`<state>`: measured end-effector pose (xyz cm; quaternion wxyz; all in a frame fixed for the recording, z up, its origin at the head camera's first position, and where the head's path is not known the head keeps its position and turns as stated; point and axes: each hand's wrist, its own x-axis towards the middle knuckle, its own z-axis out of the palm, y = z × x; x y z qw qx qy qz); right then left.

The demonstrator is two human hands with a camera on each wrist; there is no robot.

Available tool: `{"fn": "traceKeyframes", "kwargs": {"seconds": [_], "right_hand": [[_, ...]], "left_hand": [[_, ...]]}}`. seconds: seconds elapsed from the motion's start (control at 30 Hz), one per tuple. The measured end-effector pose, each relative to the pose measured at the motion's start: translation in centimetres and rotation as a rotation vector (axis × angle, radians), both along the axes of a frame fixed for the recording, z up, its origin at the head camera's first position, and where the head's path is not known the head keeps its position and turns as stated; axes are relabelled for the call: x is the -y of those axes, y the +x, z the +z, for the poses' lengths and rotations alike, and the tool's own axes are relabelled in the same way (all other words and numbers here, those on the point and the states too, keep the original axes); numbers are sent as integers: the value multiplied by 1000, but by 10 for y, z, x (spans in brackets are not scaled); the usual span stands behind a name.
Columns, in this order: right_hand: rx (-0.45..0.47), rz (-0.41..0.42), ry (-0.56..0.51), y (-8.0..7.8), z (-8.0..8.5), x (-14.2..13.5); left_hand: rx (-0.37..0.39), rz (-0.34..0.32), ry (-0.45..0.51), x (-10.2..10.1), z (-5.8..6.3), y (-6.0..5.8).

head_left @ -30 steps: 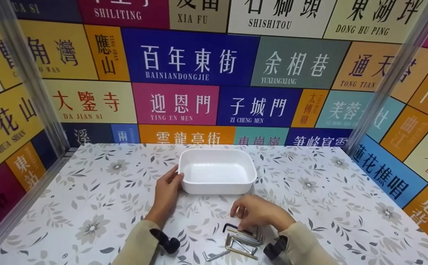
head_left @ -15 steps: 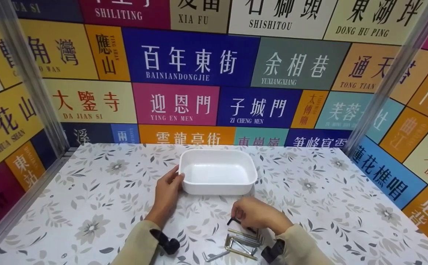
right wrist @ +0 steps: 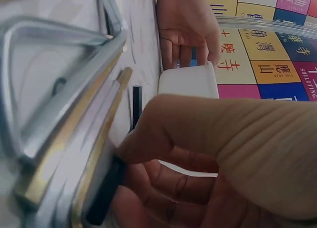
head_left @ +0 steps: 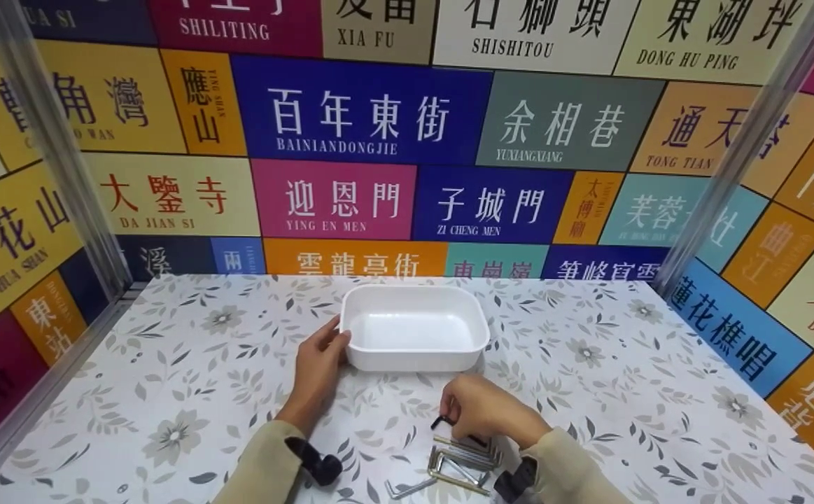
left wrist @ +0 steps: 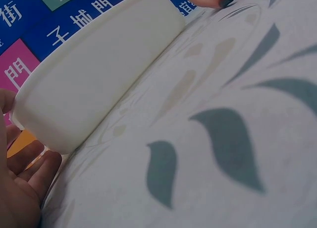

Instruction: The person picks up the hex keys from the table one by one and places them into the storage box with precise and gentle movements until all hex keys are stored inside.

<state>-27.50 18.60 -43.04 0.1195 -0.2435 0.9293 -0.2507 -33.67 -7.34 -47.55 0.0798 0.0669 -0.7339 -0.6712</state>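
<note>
My left hand [head_left: 317, 367] holds the left end of a white plastic box [head_left: 413, 360], its thumb at the rim and other fingers low by the base [left wrist: 42, 168]. Nothing lies inside the box. In front of it, my right hand [head_left: 487, 409] pinches a black hex key [head_left: 440, 422] between thumb and fingers. In the right wrist view both ends of this black hex key [right wrist: 104, 198] stick out past the thumb, and its middle is hidden. Just below the hand lies a pile of silver and gold hex keys [head_left: 460, 482], close beside the black one.
A single silver hex key [head_left: 413, 488] lies at the pile's left, near the front. A floral cloth [head_left: 176, 434] covers the table. Sign-printed walls [head_left: 365, 105] stand behind and at both sides, with clear posts [head_left: 78, 161] at the corners.
The right hand's fingers have closed on the black hex key and drawn it slightly right and up off the pile. The left hand and the box stay in place.
</note>
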Motion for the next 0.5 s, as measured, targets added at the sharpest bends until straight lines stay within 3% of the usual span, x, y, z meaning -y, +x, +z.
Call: {"fn": "traceKeyframes", "kwargs": {"seconds": [0.5], "right_hand": [[-42, -49, 20, -1, 3, -3]], "left_hand": [[73, -29, -2, -1, 3, -1]]}}
